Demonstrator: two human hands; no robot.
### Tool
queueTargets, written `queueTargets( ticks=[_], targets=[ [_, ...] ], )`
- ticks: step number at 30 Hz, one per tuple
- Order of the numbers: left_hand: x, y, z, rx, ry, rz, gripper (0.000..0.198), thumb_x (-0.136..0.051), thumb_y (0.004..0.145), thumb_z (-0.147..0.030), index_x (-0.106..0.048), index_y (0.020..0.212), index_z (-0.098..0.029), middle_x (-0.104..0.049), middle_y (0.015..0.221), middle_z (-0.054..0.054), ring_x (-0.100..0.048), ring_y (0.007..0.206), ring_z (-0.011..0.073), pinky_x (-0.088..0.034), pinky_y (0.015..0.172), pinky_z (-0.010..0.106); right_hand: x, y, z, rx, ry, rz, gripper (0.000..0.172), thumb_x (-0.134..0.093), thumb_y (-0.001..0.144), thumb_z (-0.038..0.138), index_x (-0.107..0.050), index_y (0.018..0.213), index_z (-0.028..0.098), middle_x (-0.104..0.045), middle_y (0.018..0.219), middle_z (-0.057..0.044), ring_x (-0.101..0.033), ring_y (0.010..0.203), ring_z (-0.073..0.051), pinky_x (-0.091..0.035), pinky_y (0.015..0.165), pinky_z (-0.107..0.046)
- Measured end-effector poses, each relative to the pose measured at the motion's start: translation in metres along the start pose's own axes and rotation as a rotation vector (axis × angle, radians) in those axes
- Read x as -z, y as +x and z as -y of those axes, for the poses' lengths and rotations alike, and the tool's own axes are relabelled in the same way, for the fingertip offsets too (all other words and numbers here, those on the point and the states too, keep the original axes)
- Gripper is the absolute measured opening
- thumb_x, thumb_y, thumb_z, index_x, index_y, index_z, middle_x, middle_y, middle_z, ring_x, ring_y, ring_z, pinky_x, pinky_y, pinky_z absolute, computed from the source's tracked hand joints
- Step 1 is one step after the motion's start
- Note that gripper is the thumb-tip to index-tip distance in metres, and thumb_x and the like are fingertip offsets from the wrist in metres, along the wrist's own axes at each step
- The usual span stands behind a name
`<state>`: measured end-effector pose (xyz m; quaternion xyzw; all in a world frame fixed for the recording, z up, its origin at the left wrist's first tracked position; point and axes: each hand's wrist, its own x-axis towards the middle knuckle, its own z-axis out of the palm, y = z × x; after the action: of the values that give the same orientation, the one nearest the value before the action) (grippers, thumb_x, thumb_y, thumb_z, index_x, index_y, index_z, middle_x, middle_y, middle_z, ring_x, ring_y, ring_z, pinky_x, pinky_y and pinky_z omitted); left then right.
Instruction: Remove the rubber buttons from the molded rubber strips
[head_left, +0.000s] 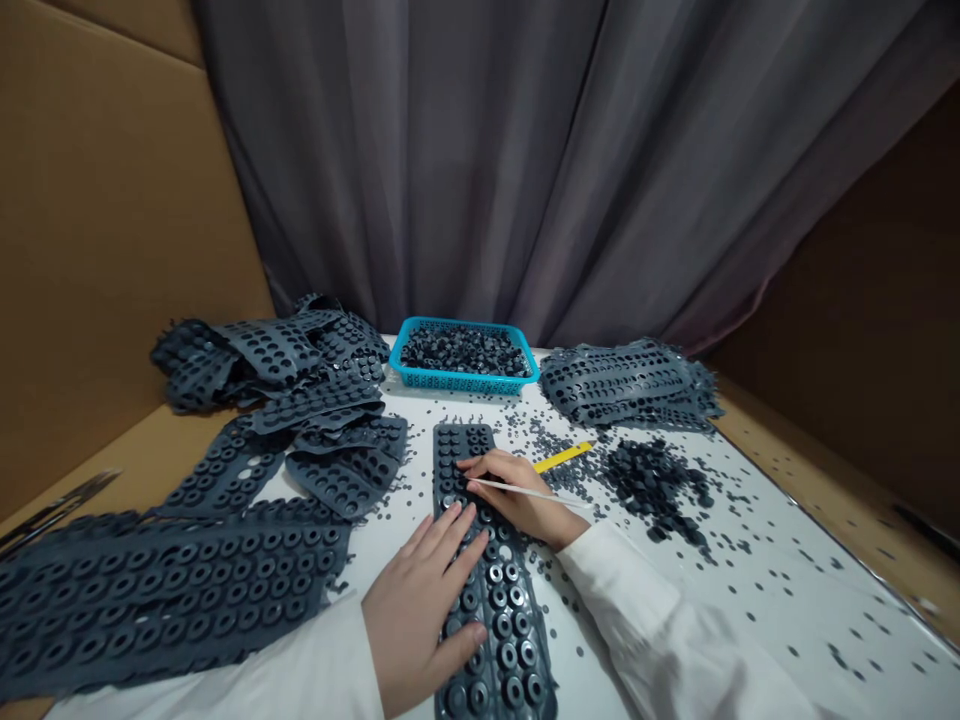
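The left hand (424,610) lies open and flat, fingers spread, pressing on a long dark grey rubber strip (510,640) punched with rows of round holes. The strip's long axis runs straight out from the person, leaning slightly left at its far end. The right hand (510,495) curls just beyond the left, pinching a thin white pick (536,491) whose tip points left across the strip's far part. Both hands touch the strip, but the right is nearer that far end.

Just right of the hands, a yellow stick (562,457) lies among scattered dark discs, beside a heap of dark discs (652,490) on the white table (757,570). Farther out, punched grey sheets (150,600) pile up to the left, more (615,385) lie right, and straight ahead sits a blue plastic basket (457,380) of dark pieces.
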<state>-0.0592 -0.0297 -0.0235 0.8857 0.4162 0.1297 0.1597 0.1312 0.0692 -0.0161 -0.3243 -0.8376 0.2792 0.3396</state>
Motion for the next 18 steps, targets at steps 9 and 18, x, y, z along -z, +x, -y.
queueTargets(
  ticks=[9, 18],
  targets=[
    [-0.003, -0.001, 0.002, -0.023, -0.017, -0.027, 0.065, -0.051, 0.083, -0.035, -0.024, 0.142, -0.025, -0.016, 0.151, 0.004, -0.016, 0.136, 0.0277, -0.02, 0.109, 0.049, 0.0, 0.007, -0.009, 0.051, -0.151, 0.039, 0.015, -0.045, 0.091, 0.024, -0.059, 0.094, 0.019, -0.066, 0.103, -0.01, -0.062, 0.095, -0.019, -0.05, 0.081, -0.033],
    [-0.004, -0.001, 0.003, -0.031, -0.003, -0.012, 0.068, -0.053, 0.082, -0.035, -0.022, 0.142, -0.026, -0.015, 0.151, 0.004, -0.016, 0.136, 0.0275, -0.021, 0.109, 0.048, 0.003, 0.024, -0.007, -0.018, -0.025, -0.055, 0.013, -0.051, 0.088, 0.028, -0.059, 0.084, 0.018, -0.069, 0.094, -0.01, -0.065, 0.093, -0.021, -0.051, 0.08, -0.034]
  ],
)
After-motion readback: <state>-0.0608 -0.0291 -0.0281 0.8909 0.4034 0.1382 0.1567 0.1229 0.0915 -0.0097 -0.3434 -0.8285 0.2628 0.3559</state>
